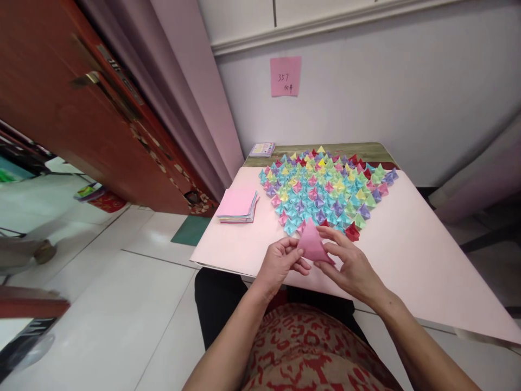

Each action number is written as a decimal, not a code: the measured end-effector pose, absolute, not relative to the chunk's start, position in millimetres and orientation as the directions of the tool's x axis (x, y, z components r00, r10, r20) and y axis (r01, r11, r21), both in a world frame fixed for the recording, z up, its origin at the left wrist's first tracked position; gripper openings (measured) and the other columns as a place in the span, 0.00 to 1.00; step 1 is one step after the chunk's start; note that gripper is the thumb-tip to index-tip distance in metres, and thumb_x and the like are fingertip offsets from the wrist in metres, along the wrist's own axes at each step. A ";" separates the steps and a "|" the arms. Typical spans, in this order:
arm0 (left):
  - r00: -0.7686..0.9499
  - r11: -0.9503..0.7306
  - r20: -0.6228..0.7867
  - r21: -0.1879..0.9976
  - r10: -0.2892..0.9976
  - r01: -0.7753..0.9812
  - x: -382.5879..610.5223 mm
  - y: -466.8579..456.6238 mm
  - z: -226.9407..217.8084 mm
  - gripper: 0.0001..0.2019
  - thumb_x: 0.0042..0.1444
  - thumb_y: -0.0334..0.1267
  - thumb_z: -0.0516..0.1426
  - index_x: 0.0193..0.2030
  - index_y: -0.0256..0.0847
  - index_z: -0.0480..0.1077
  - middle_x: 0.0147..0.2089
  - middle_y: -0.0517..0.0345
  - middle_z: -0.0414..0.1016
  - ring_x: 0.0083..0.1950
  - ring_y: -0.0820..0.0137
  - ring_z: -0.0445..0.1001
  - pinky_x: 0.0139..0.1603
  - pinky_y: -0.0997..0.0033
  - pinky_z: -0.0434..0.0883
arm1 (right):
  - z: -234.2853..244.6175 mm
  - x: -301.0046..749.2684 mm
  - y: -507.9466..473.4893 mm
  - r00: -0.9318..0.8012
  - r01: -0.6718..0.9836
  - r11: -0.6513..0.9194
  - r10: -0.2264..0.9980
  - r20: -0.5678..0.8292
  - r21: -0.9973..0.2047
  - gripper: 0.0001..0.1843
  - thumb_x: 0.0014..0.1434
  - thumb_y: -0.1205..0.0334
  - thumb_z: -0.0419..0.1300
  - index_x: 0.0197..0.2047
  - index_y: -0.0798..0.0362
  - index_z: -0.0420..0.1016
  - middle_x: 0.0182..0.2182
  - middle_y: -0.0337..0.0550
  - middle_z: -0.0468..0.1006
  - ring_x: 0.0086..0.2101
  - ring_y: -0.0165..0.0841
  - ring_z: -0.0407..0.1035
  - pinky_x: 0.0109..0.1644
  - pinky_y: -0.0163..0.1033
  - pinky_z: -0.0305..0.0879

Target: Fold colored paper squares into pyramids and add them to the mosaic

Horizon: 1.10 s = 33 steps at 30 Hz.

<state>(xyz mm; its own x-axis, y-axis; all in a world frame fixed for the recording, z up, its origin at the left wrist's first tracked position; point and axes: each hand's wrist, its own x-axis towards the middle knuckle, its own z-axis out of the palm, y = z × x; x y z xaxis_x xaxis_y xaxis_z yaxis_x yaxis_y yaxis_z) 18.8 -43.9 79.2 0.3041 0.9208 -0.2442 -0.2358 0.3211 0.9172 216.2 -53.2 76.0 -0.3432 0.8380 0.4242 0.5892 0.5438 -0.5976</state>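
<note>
A pink sheet of origami paper (312,243), folded to a triangle with its point away from me, is held up over the table's near edge. My left hand (281,262) pinches its left corner between thumb and fingers. On the other side, my right hand (349,264) grips the right edge, fingers along the slope and thumb near the lower corner. Just beyond the paper spreads a dense array of small folded paper stars (313,193) in blue, green, purple, yellow, pink and red. A dark red one (352,232) sits closest to my right fingers.
To the left on the pink-covered table (411,239) lies a stack of square coloured paper (237,205), pink on top. A small packet (262,149) rests at the back left corner. A pink note (285,76) is stuck on the wall; a brown door (93,98) stands at left.
</note>
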 end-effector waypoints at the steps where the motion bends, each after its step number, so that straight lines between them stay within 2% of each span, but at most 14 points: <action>1: 0.292 0.302 -0.235 0.929 0.927 -0.213 19.6 -44.4 79.4 0.17 0.52 0.47 0.65 0.41 0.34 0.73 0.26 0.55 0.78 0.25 0.70 0.77 0.30 0.71 0.76 | 76.7 215.0 -53.2 -0.306 0.590 0.525 0.849 0.431 -0.614 0.04 0.60 0.61 0.60 0.34 0.50 0.74 0.59 0.52 0.69 0.55 0.46 0.69 0.54 0.52 0.70; 7: 0.280 0.105 -0.131 0.989 0.951 0.109 24.7 -52.2 88.7 0.15 0.59 0.46 0.58 0.47 0.38 0.74 0.39 0.51 0.79 0.32 0.68 0.77 0.33 0.70 0.75 | 83.9 214.2 -55.9 -0.218 0.569 0.473 0.876 0.430 -0.673 0.05 0.59 0.62 0.60 0.32 0.51 0.73 0.57 0.52 0.71 0.54 0.45 0.70 0.54 0.52 0.70; 10: 0.344 0.008 -0.083 0.976 0.935 0.216 25.8 -56.0 95.0 0.18 0.56 0.45 0.61 0.51 0.41 0.73 0.42 0.51 0.79 0.38 0.65 0.78 0.38 0.69 0.73 | 87.4 213.9 -57.7 -0.219 0.589 0.488 0.864 0.454 -0.644 0.04 0.59 0.63 0.60 0.35 0.50 0.76 0.57 0.51 0.71 0.55 0.46 0.68 0.55 0.53 0.69; 13: 0.369 -0.115 -0.021 0.933 0.929 0.341 26.5 -57.9 97.9 0.16 0.53 0.40 0.64 0.49 0.41 0.73 0.40 0.53 0.79 0.37 0.65 0.76 0.39 0.70 0.71 | 90.1 212.9 -59.5 -0.246 0.628 0.517 0.841 0.482 -0.581 0.04 0.59 0.63 0.59 0.35 0.49 0.76 0.57 0.50 0.72 0.56 0.47 0.67 0.57 0.56 0.66; 17: 0.345 -0.261 0.098 0.846 0.933 0.466 28.2 -59.6 97.5 0.06 0.57 0.36 0.60 0.41 0.42 0.75 0.35 0.54 0.78 0.34 0.65 0.74 0.37 0.70 0.66 | 92.0 210.5 -61.5 -0.274 0.668 0.570 0.786 0.555 -0.477 0.02 0.58 0.63 0.61 0.35 0.48 0.76 0.58 0.49 0.72 0.54 0.48 0.69 0.61 0.62 0.58; 19: 0.348 -0.277 0.125 0.858 0.929 0.432 29.5 -60.8 95.8 0.06 0.59 0.36 0.57 0.40 0.43 0.76 0.34 0.55 0.78 0.33 0.66 0.73 0.37 0.70 0.66 | 93.7 209.0 -62.7 -0.271 0.673 0.578 0.774 0.573 -0.461 0.02 0.59 0.62 0.61 0.35 0.48 0.76 0.58 0.48 0.72 0.53 0.47 0.70 0.63 0.64 0.56; 21: 0.326 -0.224 0.106 0.910 0.939 0.349 31.2 -61.8 92.7 0.06 0.59 0.37 0.57 0.39 0.43 0.77 0.33 0.56 0.78 0.33 0.67 0.73 0.37 0.70 0.67 | 97.1 208.1 -64.3 -0.241 0.657 0.567 0.783 0.574 -0.497 0.03 0.59 0.60 0.62 0.38 0.46 0.77 0.58 0.47 0.73 0.53 0.47 0.70 0.62 0.62 0.58; 24: 0.235 0.017 -0.042 0.994 0.971 0.108 34.5 -62.3 87.1 0.09 0.56 0.42 0.61 0.36 0.39 0.77 0.29 0.55 0.78 0.30 0.67 0.75 0.35 0.69 0.71 | 104.4 209.6 -66.9 -0.109 0.583 0.506 0.824 0.556 -0.636 0.18 0.58 0.54 0.65 0.52 0.44 0.75 0.59 0.48 0.71 0.57 0.47 0.66 0.61 0.58 0.63; 26: 0.199 0.221 -0.195 0.968 0.960 -0.117 36.8 -62.0 84.7 0.14 0.52 0.47 0.64 0.36 0.36 0.77 0.30 0.52 0.79 0.28 0.67 0.77 0.32 0.67 0.74 | 107.8 212.3 -67.4 0.021 0.491 0.444 0.854 0.520 -0.749 0.30 0.56 0.51 0.67 0.60 0.43 0.69 0.61 0.49 0.68 0.60 0.47 0.63 0.61 0.56 0.64; 29: 0.195 0.373 -0.323 0.861 0.926 -0.346 40.2 -62.1 84.6 0.20 0.47 0.49 0.67 0.39 0.33 0.76 0.34 0.48 0.81 0.26 0.68 0.77 0.29 0.68 0.76 | 106.6 215.1 -64.5 0.101 0.303 0.300 0.934 0.343 -0.905 0.35 0.53 0.49 0.69 0.62 0.44 0.66 0.60 0.50 0.69 0.57 0.46 0.67 0.59 0.56 0.66; 31: 0.201 0.385 -0.331 0.842 0.922 -0.377 42.4 -63.1 85.6 0.21 0.46 0.49 0.68 0.39 0.32 0.76 0.33 0.47 0.81 0.26 0.69 0.77 0.29 0.69 0.76 | 101.8 213.9 -60.9 0.029 0.166 0.147 0.988 0.154 -0.975 0.35 0.52 0.48 0.70 0.60 0.47 0.68 0.55 0.51 0.74 0.51 0.44 0.72 0.53 0.53 0.71; 33: 0.223 0.377 -0.315 0.857 0.923 -0.351 44.1 -64.4 86.1 0.22 0.46 0.49 0.68 0.40 0.31 0.77 0.33 0.47 0.81 0.26 0.69 0.77 0.30 0.69 0.76 | 95.5 210.4 -57.2 -0.047 0.049 0.011 0.999 0.009 -0.999 0.28 0.52 0.46 0.69 0.53 0.51 0.73 0.45 0.50 0.79 0.42 0.41 0.75 0.45 0.47 0.74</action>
